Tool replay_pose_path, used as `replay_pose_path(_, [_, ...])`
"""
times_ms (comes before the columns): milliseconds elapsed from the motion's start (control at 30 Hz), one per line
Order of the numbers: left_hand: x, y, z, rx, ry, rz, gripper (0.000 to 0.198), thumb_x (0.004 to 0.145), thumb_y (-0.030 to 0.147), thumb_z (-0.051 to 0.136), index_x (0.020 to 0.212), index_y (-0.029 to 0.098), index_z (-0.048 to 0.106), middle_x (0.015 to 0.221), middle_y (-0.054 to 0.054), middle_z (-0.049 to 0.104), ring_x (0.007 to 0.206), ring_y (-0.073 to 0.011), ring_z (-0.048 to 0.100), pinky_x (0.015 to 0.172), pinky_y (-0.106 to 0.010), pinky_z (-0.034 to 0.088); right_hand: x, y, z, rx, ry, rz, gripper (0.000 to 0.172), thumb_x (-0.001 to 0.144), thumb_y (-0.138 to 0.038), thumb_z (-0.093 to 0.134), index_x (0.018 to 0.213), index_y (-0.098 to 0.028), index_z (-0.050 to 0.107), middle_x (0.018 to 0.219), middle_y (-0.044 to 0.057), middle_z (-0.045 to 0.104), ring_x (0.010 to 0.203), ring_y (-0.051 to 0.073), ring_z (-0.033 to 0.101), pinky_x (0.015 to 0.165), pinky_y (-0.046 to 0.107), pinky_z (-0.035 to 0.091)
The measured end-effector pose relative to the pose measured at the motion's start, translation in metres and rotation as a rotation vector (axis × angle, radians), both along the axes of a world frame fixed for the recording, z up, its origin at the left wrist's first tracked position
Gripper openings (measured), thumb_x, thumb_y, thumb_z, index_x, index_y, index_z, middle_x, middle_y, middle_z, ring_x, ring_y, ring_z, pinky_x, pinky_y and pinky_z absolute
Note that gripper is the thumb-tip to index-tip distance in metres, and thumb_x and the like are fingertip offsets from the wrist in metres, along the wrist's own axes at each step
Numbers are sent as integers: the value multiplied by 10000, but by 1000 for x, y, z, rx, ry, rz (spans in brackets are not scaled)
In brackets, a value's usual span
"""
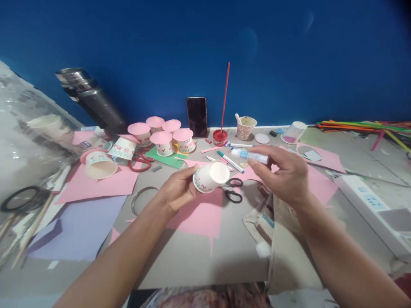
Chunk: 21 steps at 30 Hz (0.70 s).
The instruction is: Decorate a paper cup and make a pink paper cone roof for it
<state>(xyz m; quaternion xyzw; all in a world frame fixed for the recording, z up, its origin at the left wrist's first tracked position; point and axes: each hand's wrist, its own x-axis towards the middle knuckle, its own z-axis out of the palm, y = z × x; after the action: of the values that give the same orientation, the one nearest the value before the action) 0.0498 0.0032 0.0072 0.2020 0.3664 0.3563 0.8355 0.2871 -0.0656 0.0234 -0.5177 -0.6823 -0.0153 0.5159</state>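
Observation:
My left hand [180,188] is closed round a decorated paper cup [205,179], tipped so that its pale round end faces up and to the right. Red and green drawings run along the cup's side. In my right hand [281,171] is a glue stick [249,155], white and light blue, pointing left and held above the cup's right. Black-handled scissors [233,196] and pink paper [202,218] lie below the two hands. Several cups topped with pink paper discs [161,143] stand behind, to the left.
A dark flask [96,102] leans at the back left. Against the blue wall stands a phone [197,116], near a red pot [220,137] with a tall stick. Markers [230,161] lie mid-table. To the right are a power strip [372,205] and a cloth [289,244].

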Motion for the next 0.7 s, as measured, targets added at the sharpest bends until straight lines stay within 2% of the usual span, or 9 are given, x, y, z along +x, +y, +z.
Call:
replay_pose_path(100, [-6, 6, 11, 53, 44, 167, 322, 1036, 107, 464, 1294, 113, 655, 997, -97, 813, 845, -205, 773, 736, -313, 644, 12, 9, -7, -137, 322, -39, 228, 894, -272, 700, 1098, -234, 795, 827, 20, 793, 612, 146, 657, 564, 279, 526])
replay_pose_path(200, [-13, 8, 21, 97, 36, 246, 375, 1046, 132, 458, 1386, 156, 614, 1079, -106, 805, 864, -204, 771, 724, -309, 641, 34, 20, -11, -280, 585, 36, 274, 884, -296, 683, 1125, -203, 774, 908, 58, 802, 740, 175, 719, 591, 279, 544])
replay_pose_path(267, [-20, 6, 26, 122, 39, 255, 378, 1046, 150, 472, 1395, 176, 616, 1135, -115, 796, 868, -208, 767, 710, -311, 641, 48, 26, -12, -483, 526, 20, 250, 834, -289, 724, 1059, -194, 782, 879, 59, 800, 757, 183, 719, 613, 280, 540])
replay_pose_path(333, [-31, 3, 27, 140, 54, 277, 378, 1043, 152, 482, 1391, 192, 626, 1164, -118, 790, 870, -208, 764, 709, -312, 642, 56, 32, -13, -709, 334, -95, 206, 814, -292, 750, 987, -188, 791, 798, 53, 786, 713, 187, 704, 599, 282, 507])
replay_pose_path(400, [-46, -1, 26, 153, 71, 316, 367, 1049, 165, 474, 1376, 201, 639, 1165, -119, 790, 862, -209, 762, 700, -315, 643, 58, 35, -15, -831, 193, -206, 175, 822, -288, 749, 959, -185, 787, 758, 50, 775, 675, 189, 693, 581, 283, 479])
replay_pose_path(567, [-83, -16, 11, 98, 140, 413, 349, 1060, 195, 448, 1344, 168, 650, 1080, -109, 801, 828, -221, 767, 637, -330, 650, 56, 39, -26, -930, 184, -217, 194, 833, -290, 744, 985, -171, 757, 834, 81, 794, 711, 201, 717, 619, 294, 498])
replay_pose_path(700, [-98, -30, -1, 28, 147, 446, 342, 1062, 185, 439, 1324, 176, 658, 1055, -89, 805, 820, -210, 777, 652, -332, 663, 65, 40, -32, -986, 102, -222, 186, 839, -338, 726, 930, -179, 755, 847, 85, 789, 729, 224, 709, 620, 311, 475])
